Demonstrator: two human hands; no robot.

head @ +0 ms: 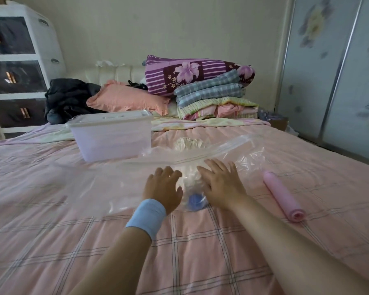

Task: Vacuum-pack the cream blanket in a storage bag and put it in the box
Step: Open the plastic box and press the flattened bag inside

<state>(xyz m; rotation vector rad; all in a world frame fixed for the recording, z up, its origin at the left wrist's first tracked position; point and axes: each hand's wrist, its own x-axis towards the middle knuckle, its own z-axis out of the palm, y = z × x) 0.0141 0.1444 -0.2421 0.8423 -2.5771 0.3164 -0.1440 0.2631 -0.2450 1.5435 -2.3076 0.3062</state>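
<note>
Both hands are down on the storage bag point(232, 145), a clear, crinkly plastic sheet spread wide across the bed point(179, 258). The left hand point(163, 186), with a pale blue band point(146, 216) on the wrist, lies on the plastic with fingers loosely bent, gripping nothing. The right hand point(219, 184) is flat and wide, fingers spread, palm pressing the film.

Between the two hands sits a soft, rumpled lump: the cream blanket point(189, 143), inside the bag and showing through the plastic from the gap between the hands to the far edge. Just this side of it a round blue valve point(195, 202) sits in the bag, between the wrists. The bag's left part is blurred, so its edge there is hard to make out.

The box point(111, 137) stands on the bed beyond the left hand, a translucent rectangular plastic tub with its lid on, close to the bag's far side. Off to the right, apart from the bag, lies a pink roll point(282, 196), smooth and tube-shaped.

The bed cover is pink quilted cloth with a thin plaid grid. At the head, a peach ruffled pillow point(128, 99) and a stack of folded bedding point(211, 92), striped, checked and floral.
</note>
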